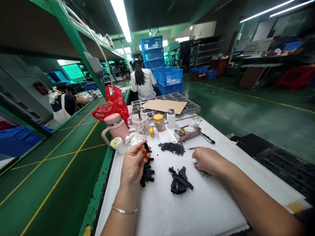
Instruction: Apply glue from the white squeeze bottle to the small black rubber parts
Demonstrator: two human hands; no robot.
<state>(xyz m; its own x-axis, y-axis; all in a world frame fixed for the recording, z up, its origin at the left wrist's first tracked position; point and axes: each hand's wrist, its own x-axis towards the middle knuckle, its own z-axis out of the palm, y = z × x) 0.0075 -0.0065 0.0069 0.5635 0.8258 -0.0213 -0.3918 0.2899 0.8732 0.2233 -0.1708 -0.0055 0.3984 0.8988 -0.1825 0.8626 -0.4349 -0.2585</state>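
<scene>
My left hand (134,164) is raised over the white table (197,209) with its fingers closed on a string of small black plastic parts (147,170) that hangs down from thumb and fingertips. To the right, my right hand (208,160) rests on the table, fingers curled around a thin metal tool (190,148) whose tip points left. Between the hands lies a loose pile of black plastic parts (180,182). Beyond it lies a heap of tiny dark pieces (172,148).
A pink mug (115,129), small white cup (118,145), jars (159,122), a small tray (187,132), a red bag (114,105) and stacked component trays under cardboard (164,105) crowd the table's far end. A green conveyor (61,170) runs on the left. Two people work further along.
</scene>
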